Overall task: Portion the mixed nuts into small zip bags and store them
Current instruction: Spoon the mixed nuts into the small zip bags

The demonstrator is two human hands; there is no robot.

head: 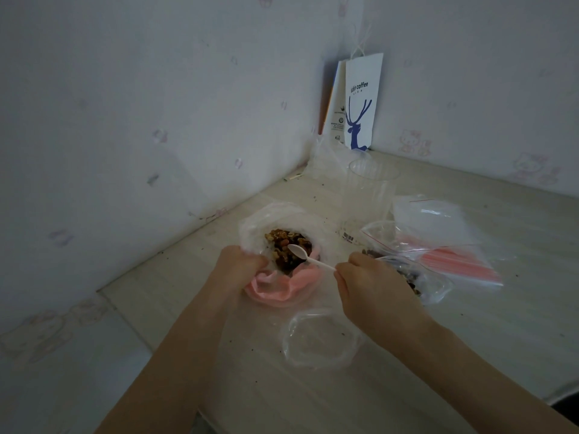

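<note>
Fingers of the left grip [241, 264] curl tight on the near left edge of the big clear bag [260, 227] and hold it open. The right grip [369, 286] pinches the thin handle of a little white spoon [305, 256]. The round end of the spoon sits over the mixed nuts [282, 242], which fill the middle of the big clear bag. A pink bag [282, 286] is bunched up around the near side of that bag.

Just right of the right grip lies a small zip bag [426, 283] with some nuts in it, partly hidden by the hand. Farther right is a pile of flat zip bags [454, 245] with red strips. Near the person, between the two arms, an open clear bag [316, 339] lies on the counter [485, 324].

A clear cup [369, 195] stands behind the nuts, on the far side. In the far corner a white paper bag [362, 98] with a blue deer leans on the wall [156, 104]. Tiny dark crumbs dot the counter.
</note>
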